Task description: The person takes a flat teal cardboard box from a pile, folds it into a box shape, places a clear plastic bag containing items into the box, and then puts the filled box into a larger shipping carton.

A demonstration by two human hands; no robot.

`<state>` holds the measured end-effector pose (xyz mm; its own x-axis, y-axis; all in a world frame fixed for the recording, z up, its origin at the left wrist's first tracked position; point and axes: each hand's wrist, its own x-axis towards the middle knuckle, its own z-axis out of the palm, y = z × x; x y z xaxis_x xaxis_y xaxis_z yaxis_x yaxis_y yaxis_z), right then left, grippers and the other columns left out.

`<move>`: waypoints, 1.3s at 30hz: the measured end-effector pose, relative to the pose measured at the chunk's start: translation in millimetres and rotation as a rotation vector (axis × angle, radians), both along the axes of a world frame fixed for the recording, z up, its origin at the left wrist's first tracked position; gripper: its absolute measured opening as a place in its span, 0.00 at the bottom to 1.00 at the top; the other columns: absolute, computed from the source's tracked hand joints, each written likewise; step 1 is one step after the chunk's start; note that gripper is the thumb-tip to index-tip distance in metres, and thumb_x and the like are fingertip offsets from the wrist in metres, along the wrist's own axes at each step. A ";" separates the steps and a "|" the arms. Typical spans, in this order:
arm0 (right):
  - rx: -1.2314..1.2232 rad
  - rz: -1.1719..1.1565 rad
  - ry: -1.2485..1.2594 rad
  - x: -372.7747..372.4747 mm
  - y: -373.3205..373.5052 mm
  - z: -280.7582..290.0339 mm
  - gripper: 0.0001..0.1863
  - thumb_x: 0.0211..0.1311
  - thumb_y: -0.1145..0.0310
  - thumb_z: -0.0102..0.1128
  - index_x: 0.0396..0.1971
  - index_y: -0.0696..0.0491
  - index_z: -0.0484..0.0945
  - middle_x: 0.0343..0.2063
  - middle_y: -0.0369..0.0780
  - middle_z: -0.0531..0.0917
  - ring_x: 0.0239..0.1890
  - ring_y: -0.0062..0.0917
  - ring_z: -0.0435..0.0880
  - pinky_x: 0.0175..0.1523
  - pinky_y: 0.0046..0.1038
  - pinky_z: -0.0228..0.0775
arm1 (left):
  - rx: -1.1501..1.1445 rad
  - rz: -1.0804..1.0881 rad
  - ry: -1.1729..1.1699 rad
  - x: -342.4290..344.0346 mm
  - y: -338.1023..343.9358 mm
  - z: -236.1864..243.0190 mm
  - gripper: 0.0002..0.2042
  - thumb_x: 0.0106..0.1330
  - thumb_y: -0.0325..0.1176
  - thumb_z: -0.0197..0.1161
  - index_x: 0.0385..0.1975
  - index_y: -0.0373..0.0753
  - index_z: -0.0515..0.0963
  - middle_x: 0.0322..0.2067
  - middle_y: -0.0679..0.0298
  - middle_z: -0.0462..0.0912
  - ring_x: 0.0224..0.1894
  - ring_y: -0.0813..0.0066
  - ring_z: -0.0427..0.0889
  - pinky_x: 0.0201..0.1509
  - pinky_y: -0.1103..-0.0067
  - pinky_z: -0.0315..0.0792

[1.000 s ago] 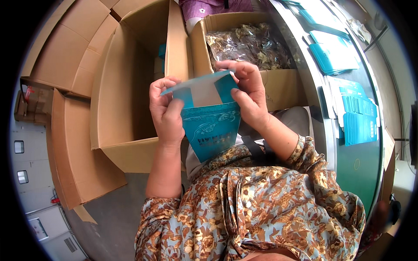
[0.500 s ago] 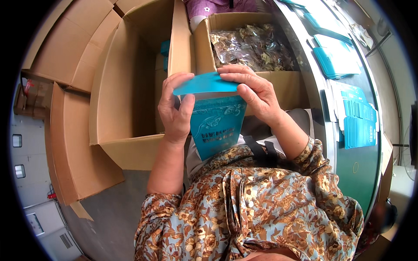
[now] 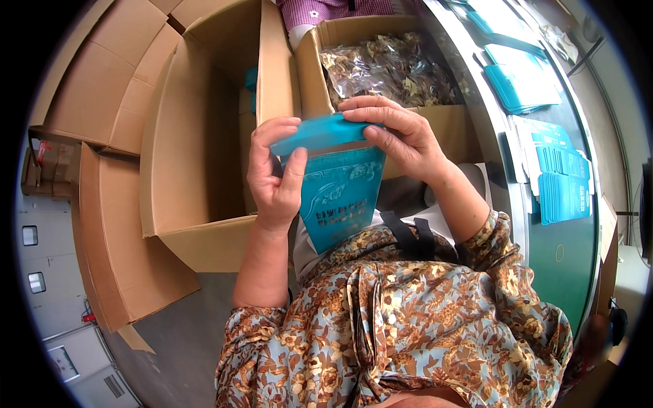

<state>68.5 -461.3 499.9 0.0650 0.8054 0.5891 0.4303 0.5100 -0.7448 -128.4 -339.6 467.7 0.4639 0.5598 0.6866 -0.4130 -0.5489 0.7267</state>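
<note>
A teal printed carton [image 3: 342,194] is held upright before my body, its top flap [image 3: 320,132] raised and slightly smeared by motion. My left hand [image 3: 275,163] grips the flap's left end, thumb on the near side and fingers behind. On the right end, my right hand [image 3: 394,132] pinches the flap between thumb and fingers. A narrow pale gap shows between the flap and the carton's front. What the carton contains is hidden.
A large open cardboard box [image 3: 197,136] with teal cartons deep inside stands at left. Ahead, another box [image 3: 391,27] holds clear bags of dried brown pieces [image 3: 388,68]. On the right, a green-topped table [image 3: 561,265] bears stacks of flat teal cartons [image 3: 564,183]. Someone's purple checked clothing [image 3: 333,10] shows beyond.
The flap has tilted, its front edge bending down toward the carton opening. Both hands keep their hold and have barely shifted. The surroundings have moved slightly in the picture.
</note>
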 end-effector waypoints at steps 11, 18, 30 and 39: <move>0.061 0.002 0.082 4.6 -0.3 -11.9 0.11 0.65 0.77 0.58 0.44 0.57 0.84 0.50 0.44 0.83 0.59 0.33 0.78 0.61 0.33 0.71 | -0.062 -0.013 -0.005 -5.7 -4.1 -9.0 0.17 0.67 0.25 0.62 0.55 0.36 0.72 0.59 0.55 0.72 0.58 0.67 0.73 0.64 0.73 0.66; 0.053 -0.052 0.028 5.3 -1.5 -8.6 0.11 0.61 0.79 0.58 0.41 0.57 0.85 0.47 0.44 0.84 0.52 0.31 0.83 0.55 0.30 0.75 | -0.046 -0.031 -0.024 -3.6 -7.9 -12.0 0.23 0.67 0.28 0.65 0.61 0.35 0.68 0.62 0.54 0.70 0.62 0.67 0.71 0.65 0.72 0.66; -0.023 -0.018 -0.088 8.7 -7.5 8.6 0.15 0.57 0.79 0.60 0.43 0.52 0.86 0.46 0.42 0.83 0.48 0.30 0.83 0.50 0.29 0.77 | -0.149 -0.142 -0.045 -6.2 -11.1 -14.1 0.28 0.65 0.37 0.69 0.62 0.36 0.68 0.66 0.53 0.67 0.64 0.65 0.69 0.68 0.70 0.64; -0.096 0.176 -0.225 10.4 -10.3 17.7 0.18 0.59 0.79 0.54 0.48 0.56 0.84 0.56 0.46 0.80 0.67 0.44 0.69 0.70 0.46 0.57 | -0.037 -0.038 -0.021 -3.8 -8.9 -16.1 0.12 0.68 0.36 0.65 0.45 0.38 0.75 0.57 0.54 0.74 0.66 0.60 0.68 0.69 0.67 0.61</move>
<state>78.9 -471.7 517.5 -0.2035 0.8457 0.4933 0.5013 0.5228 -0.6894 -132.1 -348.5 451.6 0.4710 0.5673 0.6755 -0.4485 -0.5054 0.7372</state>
